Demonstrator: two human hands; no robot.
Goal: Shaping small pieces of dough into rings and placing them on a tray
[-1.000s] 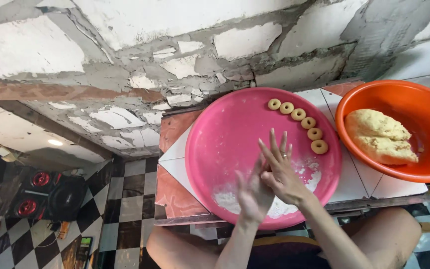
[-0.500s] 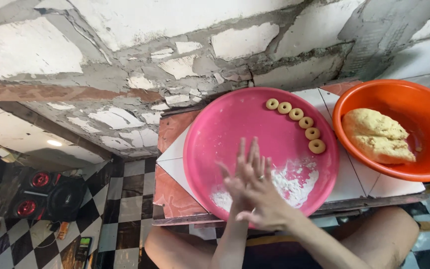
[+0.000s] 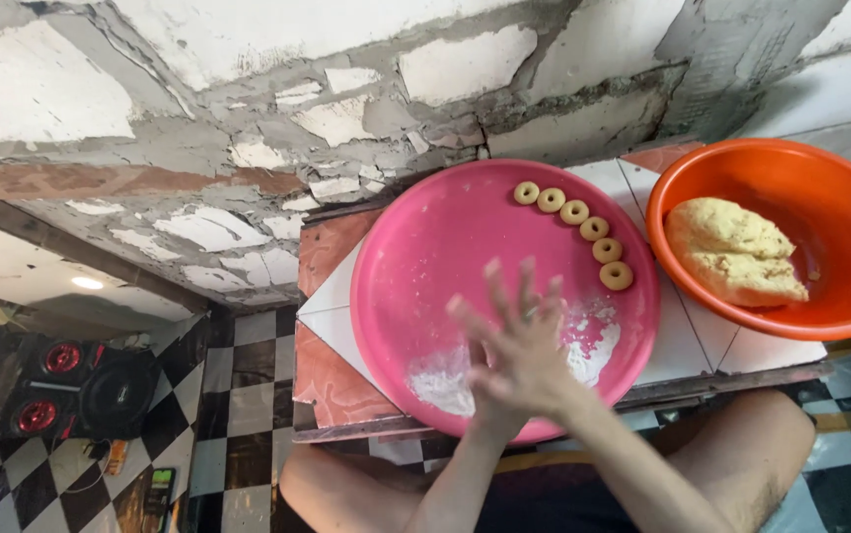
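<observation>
Two hands, left hand (image 3: 484, 370) and right hand (image 3: 529, 341), press palm to palm, fingers spread, over the pink tray (image 3: 425, 247), seemingly rolling dough; six rings (image 3: 575, 212) line its far-right rim.

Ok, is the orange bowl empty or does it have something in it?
Not empty: the orange bowl holds one large lump of pale yellow dough, resting against its left inner side.
</observation>
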